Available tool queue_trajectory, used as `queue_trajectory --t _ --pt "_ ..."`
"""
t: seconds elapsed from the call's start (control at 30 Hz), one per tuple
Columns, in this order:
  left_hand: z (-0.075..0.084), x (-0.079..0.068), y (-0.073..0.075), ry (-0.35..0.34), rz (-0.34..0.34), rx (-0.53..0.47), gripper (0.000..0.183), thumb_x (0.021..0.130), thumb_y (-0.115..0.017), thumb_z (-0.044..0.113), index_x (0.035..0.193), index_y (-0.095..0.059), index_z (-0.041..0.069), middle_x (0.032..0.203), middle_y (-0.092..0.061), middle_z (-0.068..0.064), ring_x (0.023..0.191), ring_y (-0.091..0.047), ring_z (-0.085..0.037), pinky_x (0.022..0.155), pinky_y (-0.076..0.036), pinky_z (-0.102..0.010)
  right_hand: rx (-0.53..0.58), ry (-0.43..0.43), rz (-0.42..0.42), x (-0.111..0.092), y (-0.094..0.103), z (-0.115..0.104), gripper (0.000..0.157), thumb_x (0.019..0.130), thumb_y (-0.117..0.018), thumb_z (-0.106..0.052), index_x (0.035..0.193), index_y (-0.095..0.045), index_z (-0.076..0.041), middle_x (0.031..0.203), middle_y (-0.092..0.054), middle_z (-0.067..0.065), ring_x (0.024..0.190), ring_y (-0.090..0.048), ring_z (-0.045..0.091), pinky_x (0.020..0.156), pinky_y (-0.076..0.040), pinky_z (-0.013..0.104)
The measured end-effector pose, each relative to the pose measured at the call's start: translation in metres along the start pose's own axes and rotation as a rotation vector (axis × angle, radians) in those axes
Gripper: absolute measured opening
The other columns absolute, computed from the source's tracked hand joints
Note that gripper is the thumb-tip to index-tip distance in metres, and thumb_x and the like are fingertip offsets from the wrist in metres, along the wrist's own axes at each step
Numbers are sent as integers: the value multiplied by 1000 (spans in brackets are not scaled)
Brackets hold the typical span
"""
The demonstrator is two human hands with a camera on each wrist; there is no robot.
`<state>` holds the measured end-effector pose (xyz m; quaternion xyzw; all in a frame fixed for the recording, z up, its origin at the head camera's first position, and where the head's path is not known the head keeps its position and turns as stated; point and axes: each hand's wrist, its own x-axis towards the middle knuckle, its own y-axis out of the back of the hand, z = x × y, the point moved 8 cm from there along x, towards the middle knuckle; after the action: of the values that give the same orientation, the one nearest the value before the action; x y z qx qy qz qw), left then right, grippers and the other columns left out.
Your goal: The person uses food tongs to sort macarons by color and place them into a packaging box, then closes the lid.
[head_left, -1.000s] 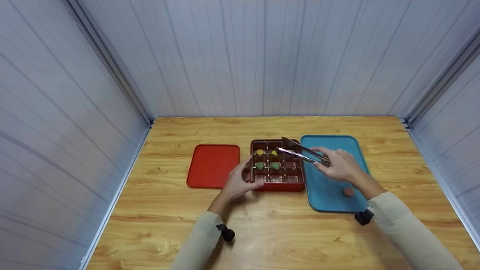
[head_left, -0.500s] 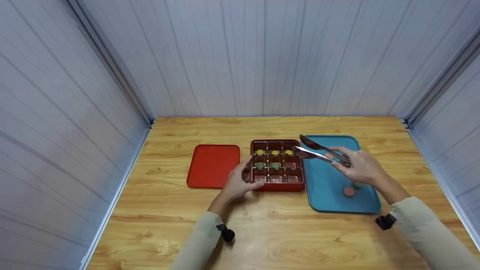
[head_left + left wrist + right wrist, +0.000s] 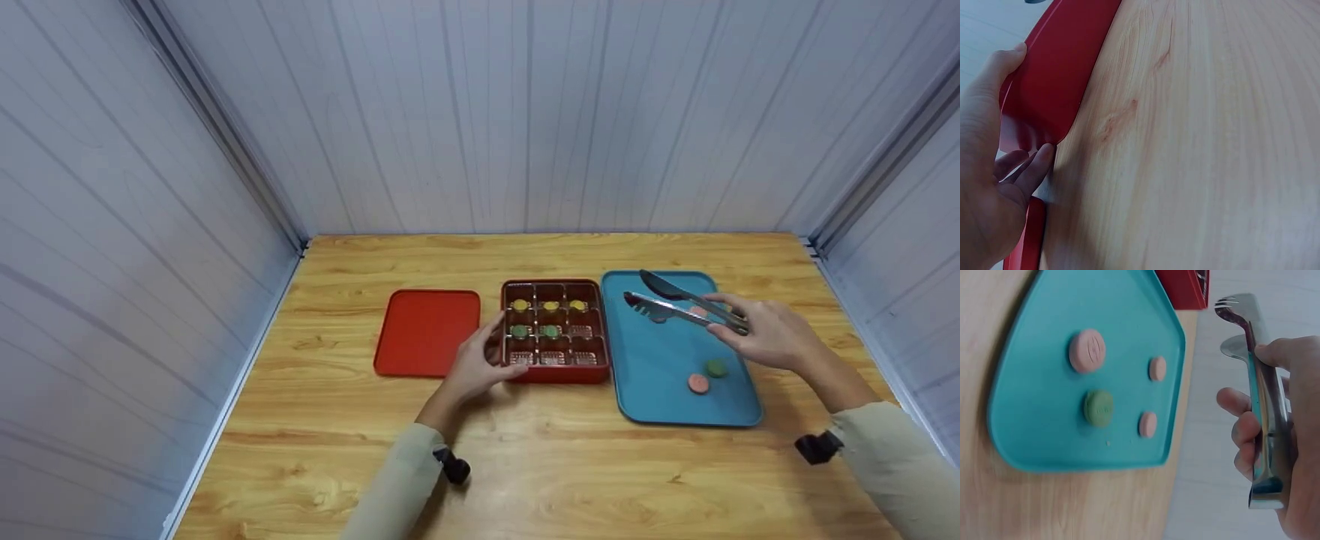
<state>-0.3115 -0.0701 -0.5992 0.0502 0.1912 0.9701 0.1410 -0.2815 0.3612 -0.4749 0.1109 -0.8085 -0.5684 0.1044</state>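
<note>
My left hand (image 3: pixel 478 366) holds the near left corner of a red divided box (image 3: pixel 562 374), thumb on its front wall, fingers along its left side. Yellow macarons (image 3: pixel 550 306) fill the back row of the insert's compartments, and two green macarons (image 3: pixel 551 331) sit in the middle row. My right hand (image 3: pixel 772 335) grips metal serving tongs (image 3: pixel 1268 422) above the blue tray (image 3: pixel 651 390). One arm is fork-ended, the other spoon-like; the tips stand apart with nothing between them. On the tray lie a green macaron (image 3: pixel 1098 408) and several pink macarons (image 3: pixel 1087 350).
A flat red lid (image 3: pixel 427 333) lies left of the box on the wooden table (image 3: pixel 570 465). The blue tray stands close against the box's right side. Pale panel walls (image 3: pixel 480 120) enclose the table at the back and both sides.
My right hand has carried the tongs rightward, from over the box to over the tray, uncovering the back-row yellow macarons and the tray's green macaron. My left hand has stayed in place.
</note>
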Motion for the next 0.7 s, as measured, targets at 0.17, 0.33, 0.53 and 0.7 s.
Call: queue_trajectory --t 0.17,0.33,0.53,0.7 --pt "-1 0 0 2 3 17 116 85 -101 33 179 -35 18 174 -50 -21 160 -52 -45 132 -48 -57 13 6 -85 -8 7 10 49 112 -71 -33 153 -65 -6 70 -61 -3 52 -42 8 51 -33 27" --pt "-1 1 1 -5 3 33 114 85 -101 34 178 -36 17 174 -52 -21 160 -53 -44 133 -47 -56 76 -2 -199 -17 12 19 45 113 -71 -30 150 -66 -6 76 -67 -4 51 -47 7 51 -39 26" --pt "1 0 0 -9 -4 15 113 86 -100 33 178 -36 15 171 -55 -22 155 -58 -43 128 -53 -53 152 -37 -295 -28 17 35 41 113 -70 -24 148 -64 -3 80 -69 -3 49 -54 8 48 -50 29" --pt "0 0 0 -2 -2 18 114 86 -100 34 178 -35 16 171 -54 -23 155 -58 -44 130 -51 -55 247 -108 -384 -37 20 49 43 113 -69 -19 149 -61 2 82 -71 1 49 -56 12 48 -55 34"
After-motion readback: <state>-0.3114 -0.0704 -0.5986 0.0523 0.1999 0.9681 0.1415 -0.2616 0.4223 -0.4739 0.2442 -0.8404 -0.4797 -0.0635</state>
